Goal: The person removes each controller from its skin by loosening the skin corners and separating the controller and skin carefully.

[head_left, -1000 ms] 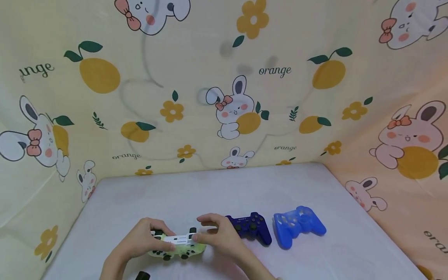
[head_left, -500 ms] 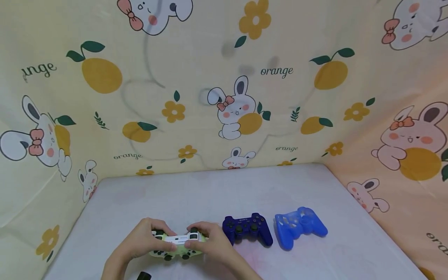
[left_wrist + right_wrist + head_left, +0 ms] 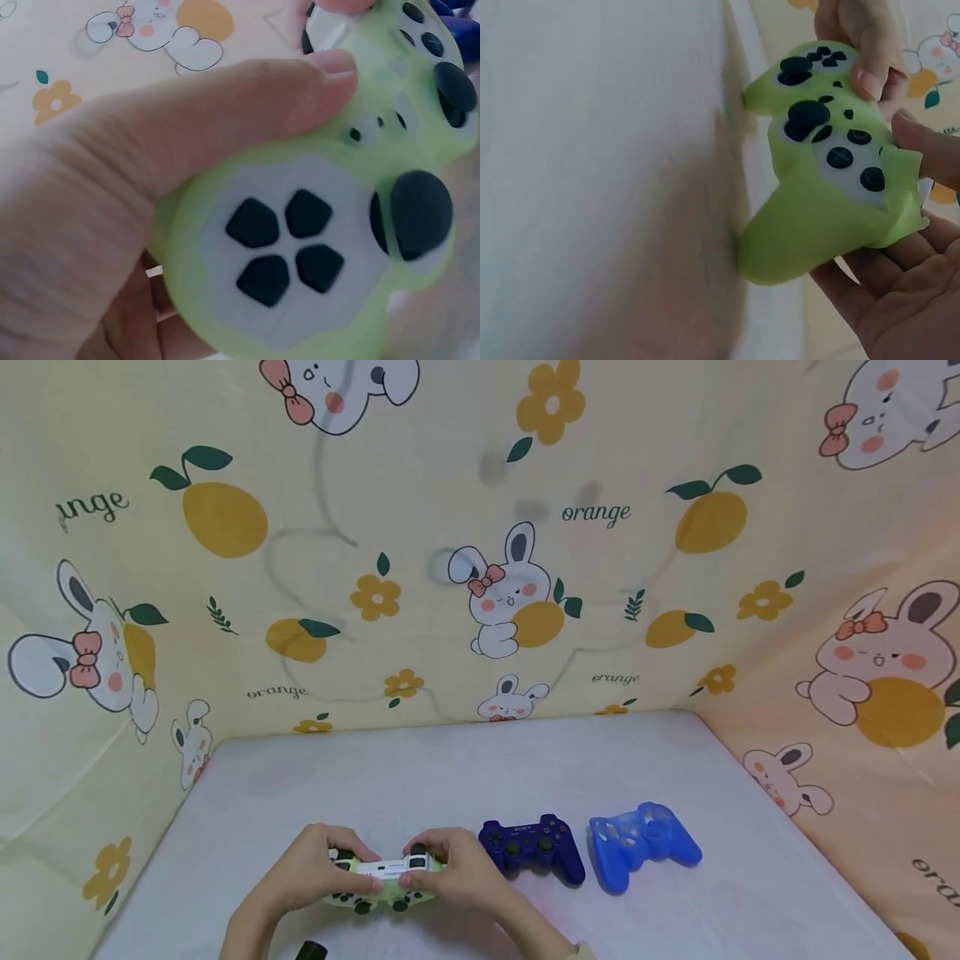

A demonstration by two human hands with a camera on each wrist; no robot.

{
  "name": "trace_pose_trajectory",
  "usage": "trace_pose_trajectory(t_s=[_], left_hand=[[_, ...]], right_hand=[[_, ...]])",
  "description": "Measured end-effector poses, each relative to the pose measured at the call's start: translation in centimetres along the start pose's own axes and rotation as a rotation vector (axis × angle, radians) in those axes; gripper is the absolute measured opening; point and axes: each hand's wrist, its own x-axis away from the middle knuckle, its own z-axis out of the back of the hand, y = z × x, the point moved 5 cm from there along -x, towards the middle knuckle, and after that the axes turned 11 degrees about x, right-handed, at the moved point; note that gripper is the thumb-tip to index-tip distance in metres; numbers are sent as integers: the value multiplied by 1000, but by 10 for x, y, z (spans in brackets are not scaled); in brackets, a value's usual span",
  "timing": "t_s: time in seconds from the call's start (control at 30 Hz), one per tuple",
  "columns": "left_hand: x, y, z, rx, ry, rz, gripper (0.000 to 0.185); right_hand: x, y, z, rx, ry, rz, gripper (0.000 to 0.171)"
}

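A white game controller [image 3: 378, 871] in a light green silicone cover [image 3: 300, 150] is held between both hands. My left hand [image 3: 311, 872] grips one end, its thumb across the cover's upper middle in the left wrist view. My right hand [image 3: 461, 872] pinches the other end, thumb near the shoulder edge and fingers behind. At that corner a flap of the green cover [image 3: 904, 191] sticks up loose in the right wrist view. Black sticks and buttons poke through the openings. White casing shows bare along the top edge in the head view.
A dark blue Sony controller [image 3: 532, 850] lies right of my hands on the white table [image 3: 450, 768]. Beside it is a translucent blue silicone controller cover [image 3: 641, 845]. A small black object [image 3: 311, 951] shows at the bottom edge. Printed cloth walls [image 3: 420, 527] enclose the table.
My right hand, earlier raised with fingers spread at the controller's corner, has moved left and down onto it and now pinches it. The left hand keeps its grip.
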Motion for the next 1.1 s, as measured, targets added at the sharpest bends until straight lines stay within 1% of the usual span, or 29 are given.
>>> trace_pose_trajectory(t_s=[0.1,0.17,0.23,0.37,0.4,0.57,0.7,0.8,0.9,0.97,1.03,1.1], left_hand=[[2,1,0,-13,-25,-41,23],[3,1,1,-15,-61,-75,21],[2,0,3,5,-105,-103,16],[-4,0,8,47,-188,-118,4],[-6,0,9,57,-207,-114,2],[-18,-3,9,98,-302,-75,3],[-25,-6,7,135,-371,-37,12],[-28,-8,5,179,-425,-27,15],[-28,-10,7,228,-452,-7,16],[-27,-10,11,237,-463,-3,17],[-26,-7,15,214,-468,-5,18],[-27,-1,19,163,-468,-26,17]], right_hand=[[-2,-3,3,2,-22,1,25],[-3,-3,3,-6,-40,-6,24],[-3,-5,3,-14,-50,-12,24],[-4,-6,4,8,-54,-16,23],[-4,-6,5,14,-54,-16,22],[-4,-4,2,8,-58,-19,21],[-4,-3,-1,-1,-55,-16,22],[-3,-2,-1,10,-51,-15,23],[-3,-2,0,21,-44,-18,24],[-3,-2,1,19,-41,-18,25],[-4,-3,2,18,-36,-15,27],[-4,-3,3,11,-33,-13,27]])
